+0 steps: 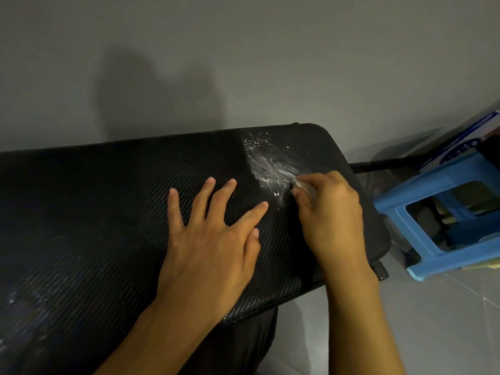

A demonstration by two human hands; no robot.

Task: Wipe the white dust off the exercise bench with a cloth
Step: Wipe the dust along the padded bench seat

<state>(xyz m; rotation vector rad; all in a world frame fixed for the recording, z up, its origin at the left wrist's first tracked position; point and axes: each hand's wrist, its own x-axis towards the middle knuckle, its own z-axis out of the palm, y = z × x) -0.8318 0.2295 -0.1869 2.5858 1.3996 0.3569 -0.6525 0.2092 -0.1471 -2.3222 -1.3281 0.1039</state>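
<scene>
Surface (pixel 94 212): black padded bench top with a woven texture, filling most of the view; its rounded far right corner lies beside the wall.

Stool (pixel 433 212): blue plastic, standing on the floor just off the surface's right end; not part of the task.

Left hand (pixel 211 239): palm down, flat on the middle of the surface, fingers (pixel 230 193) spread and holding nothing. Judged to be bracing the bench.

Right hand (pixel 330 212): near the right edge of the surface, fingers curled and pinched together on a small pale cloth (pixel 304 186), of which only a sliver shows.

Dust (pixel 270 169): white smear and loose specks near the far right corner of the surface, touching the cloth's leading edge. A fainter whitish patch (pixel 16 301) lies near the left edge.

Risk, as judged: the cloth is bunched small, so a stroke may only drag the powder into the weave or push it off the right edge onto the floor and stool. The braced left hand sits close to the smear and could pick up dust and reprint it. The faint left patch could be overlooked.
</scene>
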